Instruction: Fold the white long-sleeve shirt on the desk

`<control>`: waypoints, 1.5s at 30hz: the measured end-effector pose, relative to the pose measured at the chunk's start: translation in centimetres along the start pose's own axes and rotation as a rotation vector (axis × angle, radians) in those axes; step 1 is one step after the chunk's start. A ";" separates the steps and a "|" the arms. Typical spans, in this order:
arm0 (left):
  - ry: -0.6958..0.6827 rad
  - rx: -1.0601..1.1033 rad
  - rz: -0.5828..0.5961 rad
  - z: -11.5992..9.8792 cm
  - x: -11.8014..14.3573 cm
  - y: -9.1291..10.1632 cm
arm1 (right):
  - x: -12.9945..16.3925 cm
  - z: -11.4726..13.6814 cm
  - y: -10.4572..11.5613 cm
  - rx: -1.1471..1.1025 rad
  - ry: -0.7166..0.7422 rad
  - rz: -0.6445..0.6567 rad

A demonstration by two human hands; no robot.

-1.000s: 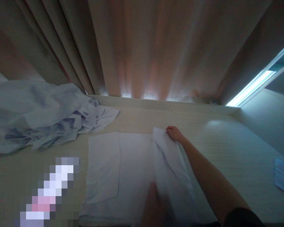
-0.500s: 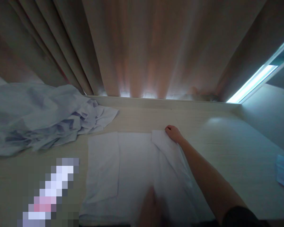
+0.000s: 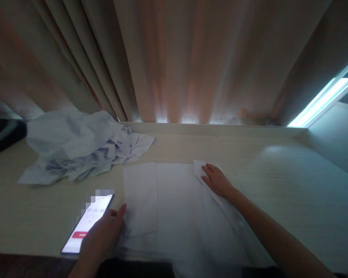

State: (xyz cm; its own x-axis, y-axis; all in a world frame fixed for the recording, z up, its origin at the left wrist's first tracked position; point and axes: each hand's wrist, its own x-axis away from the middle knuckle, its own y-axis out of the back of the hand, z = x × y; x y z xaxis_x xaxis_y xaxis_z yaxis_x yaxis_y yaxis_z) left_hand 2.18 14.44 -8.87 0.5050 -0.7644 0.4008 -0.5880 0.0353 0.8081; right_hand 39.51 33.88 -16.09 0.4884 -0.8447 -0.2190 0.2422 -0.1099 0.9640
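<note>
A white garment [image 3: 174,200], perhaps a shirt, lies spread out in front of me, with a folded-in panel along each side. My right hand [image 3: 217,181] rests palm down on its upper right panel, fingers spread. Beside the garment's left edge is my left hand [image 3: 103,233]. Its thumb stands apart from the bent forefinger and reaches the cloth's edge; the other fingers are mostly hidden, and no grip on the cloth shows. Partly behind that hand lies a phone [image 3: 89,216] with a lit screen and a red button.
A crumpled heap of white cloth [image 3: 78,143] sits at the back left of the pale table [image 3: 278,185]. Dark things [image 3: 5,135] lie at the far left edge. Brown curtains [image 3: 176,58] hang behind a low ledge, and a bright strip [image 3: 321,102] shines at the right.
My left hand has moved from the bottom middle to the garment's left edge. My right hand has gone from curled fingers at the upper right corner to lying flat. The view has shifted left.
</note>
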 end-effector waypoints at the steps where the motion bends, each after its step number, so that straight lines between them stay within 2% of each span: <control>1: 0.004 0.003 0.010 0.4 -0.1 0.2 | 0.0 0.2 -0.1 0.009 -0.004 0.009; 3: -0.001 0.006 0.046 0.7 0.2 -0.2 | -0.8 1.2 -0.1 0.019 -0.038 -0.021; 5: 0.000 -0.006 0.087 0.7 0.5 -0.8 | -2.1 3.2 0.3 -0.001 -0.047 -0.066; 9: -0.018 -0.038 0.112 0.5 1.0 -1.5 | -4.7 9.6 0.8 -0.126 0.064 -0.051; 15: -0.067 -0.021 0.094 0.9 1.4 -2.6 | -9.8 18.4 0.0 -0.177 0.168 0.064; 20: -0.012 0.070 0.183 1.1 1.2 -2.8 | -14.0 26.0 -1.9 -0.146 0.185 0.113; 23: -0.057 0.076 0.205 1.3 1.3 -2.4 | -14.8 30.3 -3.9 -0.148 0.164 0.162; 25: -0.083 0.072 0.213 1.4 1.5 -2.3 | -14.9 32.1 -5.2 -0.147 0.120 0.203; 29: -0.109 0.054 0.225 1.5 1.6 -2.5 | -15.5 33.2 -6.9 -0.130 0.021 0.254; 34: -0.129 0.060 0.219 1.6 1.4 -2.6 | -16.3 32.8 -7.0 -0.133 -0.012 0.262; 41: -0.178 0.052 0.182 1.2 2.0 -2.5 | -15.9 29.9 -4.5 -0.214 -0.153 0.186; 45: -0.173 0.008 0.132 0.2 3.1 -2.6 | -15.7 26.9 -2.1 -0.314 -0.148 0.131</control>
State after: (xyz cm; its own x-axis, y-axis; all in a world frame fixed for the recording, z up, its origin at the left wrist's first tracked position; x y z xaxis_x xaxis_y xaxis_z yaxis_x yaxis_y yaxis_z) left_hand 5.13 11.81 -9.78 0.3080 -0.8525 0.4223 -0.6473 0.1376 0.7497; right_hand 8.82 33.26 -10.62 0.4113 -0.9101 -0.0501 0.4420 0.1511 0.8842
